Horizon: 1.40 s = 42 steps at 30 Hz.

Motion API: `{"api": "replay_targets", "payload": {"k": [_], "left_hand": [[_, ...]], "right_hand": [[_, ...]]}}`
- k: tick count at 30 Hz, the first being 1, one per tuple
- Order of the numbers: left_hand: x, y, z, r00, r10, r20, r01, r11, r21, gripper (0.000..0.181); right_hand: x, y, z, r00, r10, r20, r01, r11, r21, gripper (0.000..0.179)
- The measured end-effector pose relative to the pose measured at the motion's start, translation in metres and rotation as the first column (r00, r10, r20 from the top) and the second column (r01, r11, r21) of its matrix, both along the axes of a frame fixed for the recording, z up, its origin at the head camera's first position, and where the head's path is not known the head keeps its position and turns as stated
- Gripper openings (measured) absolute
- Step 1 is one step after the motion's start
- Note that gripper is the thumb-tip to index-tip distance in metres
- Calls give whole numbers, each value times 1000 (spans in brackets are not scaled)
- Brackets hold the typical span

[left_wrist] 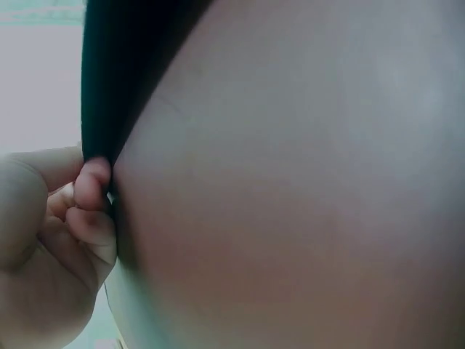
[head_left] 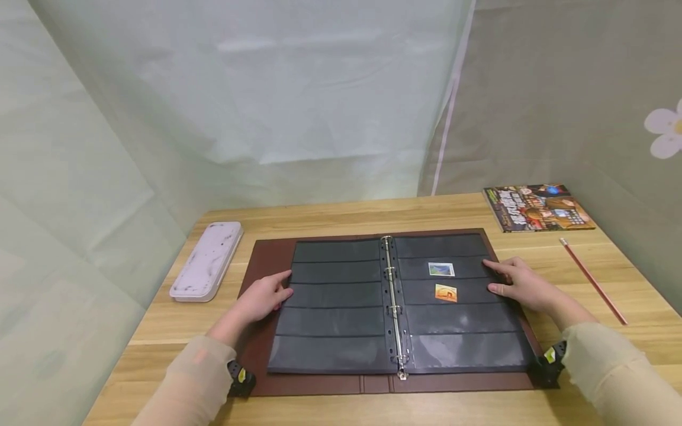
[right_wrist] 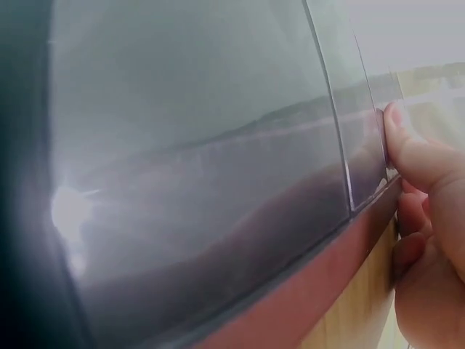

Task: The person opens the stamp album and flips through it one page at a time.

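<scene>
A maroon ring-binder stamp album lies wide with black pocket pages on both sides of its metal rings. On the right page, a blue-green stamp sits in one row, with an orange stamp in the row below. My left hand holds the album at its left side, index finger and thumb at the page's edge. At the opposite side my right hand grips the right edge. In the right wrist view the thumb presses the page while the other fingers curl by the cover's border.
A pale, scuffed pencil case lies left of the album on the wooden table. At the back right is a comic-style book, with a red pencil in front of it. Fabric hangs behind the table.
</scene>
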<state>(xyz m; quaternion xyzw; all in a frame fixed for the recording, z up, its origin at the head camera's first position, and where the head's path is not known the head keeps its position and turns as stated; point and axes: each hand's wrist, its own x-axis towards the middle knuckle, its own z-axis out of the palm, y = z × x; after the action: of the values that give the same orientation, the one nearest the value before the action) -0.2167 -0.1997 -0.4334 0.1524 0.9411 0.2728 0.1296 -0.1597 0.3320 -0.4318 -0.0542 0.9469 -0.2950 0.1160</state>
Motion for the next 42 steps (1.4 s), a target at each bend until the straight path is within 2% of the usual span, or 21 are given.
{"api": "replay_targets", "payload": {"k": [10, 17, 28, 37, 42], "left_hand": [[1, 1, -1, 999, -37, -35, 34, 998, -60, 52], [2, 1, -1, 998, -40, -54, 35, 996, -77, 50], [0, 3, -1, 997, -60, -46, 56, 995, -81, 51], [-1, 0, -5, 990, -132, -56, 126, 987, -98, 58], [-1, -3, -5, 993, -111, -52, 108, 992, -63, 57]], "right_hand": [[0, 0, 0, 1000, -6, -11, 7, 1000, 9, 71], [1, -1, 0, 1000, -16, -6, 16, 1000, 8, 72], [2, 1, -1, 1000, -25, -1, 25, 1000, 3, 74], [4, 1, -1, 1000, -12, -22, 12, 1000, 11, 73], [3, 0, 2, 999, -12, -31, 11, 1000, -11, 71]]}}
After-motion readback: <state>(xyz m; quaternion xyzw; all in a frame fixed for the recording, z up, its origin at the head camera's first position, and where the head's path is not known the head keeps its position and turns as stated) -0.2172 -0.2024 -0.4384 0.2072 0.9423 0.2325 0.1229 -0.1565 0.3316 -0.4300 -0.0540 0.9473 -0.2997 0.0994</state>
